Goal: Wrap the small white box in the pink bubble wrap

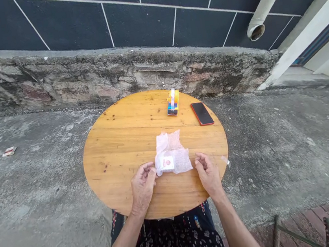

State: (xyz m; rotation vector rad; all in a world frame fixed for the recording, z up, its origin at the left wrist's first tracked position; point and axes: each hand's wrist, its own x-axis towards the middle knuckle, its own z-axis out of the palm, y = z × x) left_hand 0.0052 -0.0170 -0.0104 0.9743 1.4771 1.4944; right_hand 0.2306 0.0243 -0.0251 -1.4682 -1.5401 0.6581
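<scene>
A sheet of pinkish, see-through bubble wrap (181,161) lies on the round wooden table (120,152), partly folded. Through its left part shows a small white box (167,163) with red print. My left hand (144,185) is at the wrap's lower left corner, thumb and fingertips closed on its edge. Just right of the wrap, my right hand (208,174) rests low over the table, fingers loosely bent and thumb apart, with nothing seen in it. A small gap separates it from the wrap.
A yellow and blue tape dispenser (173,102) stands at the table's back. Right of it lies a phone (202,114) in a red case. A short strip of clear tape (225,160) sticks to the right table edge. Beyond is a stone-based wall (118,79).
</scene>
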